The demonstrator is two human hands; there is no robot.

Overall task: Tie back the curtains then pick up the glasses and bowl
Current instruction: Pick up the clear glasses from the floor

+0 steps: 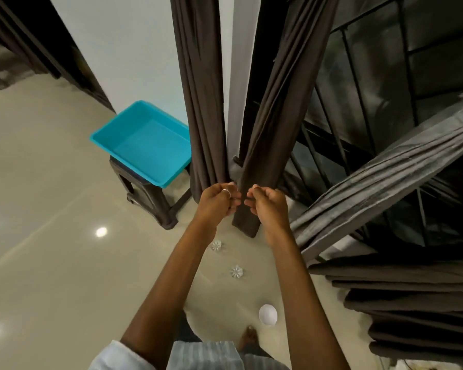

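A dark brown curtain [273, 124] hangs gathered into a narrow bundle in front of the window. My left hand [218, 201] and my right hand [267, 202] sit on either side of its lower part, fingers curled and pinching the fabric or a tie there; the tie itself is hard to make out. A second brown curtain [198, 102] hangs just to the left. On the floor below my arms stand two clear glasses [216, 245] [236, 271] and a small white bowl [267, 314].
A turquoise plastic tub [145, 145] rests on a dark stool [150, 201] left of the curtains. A grey curtain [385, 177] stretches diagonally at right, over the barred window [364, 76]. More dark fabric [412, 303] is bunched at lower right. My bare foot [247, 339] is near the bowl.
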